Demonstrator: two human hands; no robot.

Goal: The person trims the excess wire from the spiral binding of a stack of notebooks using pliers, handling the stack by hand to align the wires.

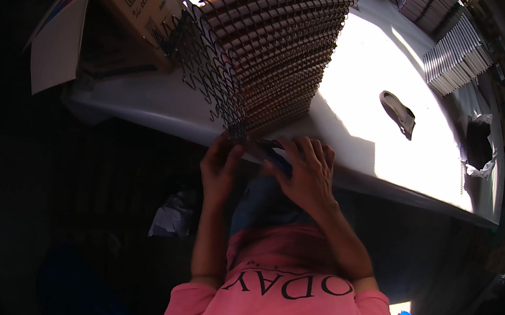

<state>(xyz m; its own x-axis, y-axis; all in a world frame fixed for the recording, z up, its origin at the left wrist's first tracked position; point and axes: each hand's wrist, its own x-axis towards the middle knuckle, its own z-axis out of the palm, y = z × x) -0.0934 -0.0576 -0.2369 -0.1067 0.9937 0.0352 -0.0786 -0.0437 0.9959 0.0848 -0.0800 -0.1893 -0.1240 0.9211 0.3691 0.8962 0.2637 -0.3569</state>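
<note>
A tall stack of spiral-bound notebooks (275,55) stands at the table's near edge. Dark spiral wires (209,70) stick out loosely from its left side. My left hand (219,166) is at the bottom near corner of the stack, its thumb and fingers closed around the end of a spiral wire, mostly hidden. Just right of it, my right hand (307,172) grips pliers with blue handles (278,159), their tip pointing at the same corner. The shade there hides the exact contact between jaws and wire.
An open cardboard box (139,10) sits left of the stack. On the sunlit white table (367,59) lies a beige, curved object (397,114). More notebook stacks (457,56) stand at the far right, near a torn white bag (480,144) with a dark opening.
</note>
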